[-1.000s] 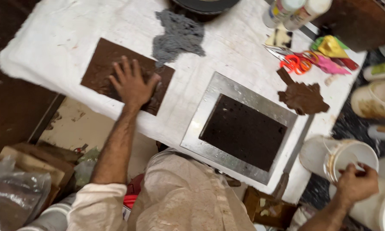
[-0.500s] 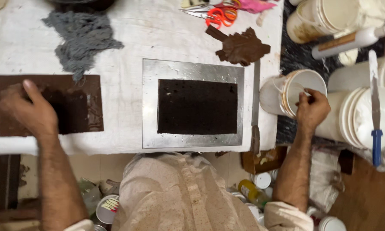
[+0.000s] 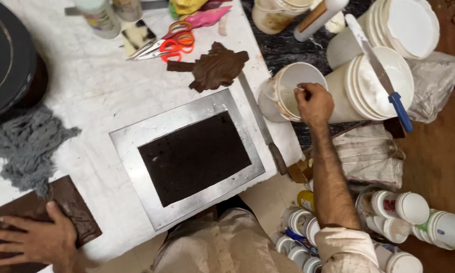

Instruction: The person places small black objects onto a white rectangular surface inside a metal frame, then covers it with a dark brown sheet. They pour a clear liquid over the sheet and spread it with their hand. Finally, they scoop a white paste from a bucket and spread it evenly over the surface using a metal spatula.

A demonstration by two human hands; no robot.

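My left hand [image 3: 33, 241] lies flat, fingers spread, on a brown clay slab [image 3: 73, 210] at the table's near left corner. My right hand [image 3: 314, 103] reaches into an open white bucket [image 3: 288, 88] off the table's right edge, fingers curled at its rim; whether it holds anything I cannot tell. Between the hands lies a metal frame [image 3: 131, 144] with a dark brown rectangle [image 3: 194, 156] inside it. A torn piece of brown clay [image 3: 215, 68] rests beyond the frame.
A long knife [image 3: 263, 126] lies along the table's right edge. Orange-handled scissors [image 3: 169, 45] and bottles sit at the back. A grey rag [image 3: 28, 146] is at left. Stacked white buckets [image 3: 379, 86] with a blue-handled blade [image 3: 381, 76] stand right; small jars [image 3: 409, 217] crowd the floor.
The view has swung, so the table now sits tilted. My right hand stays at the white bucket's rim and my left hand stays pressed on the brown slab.
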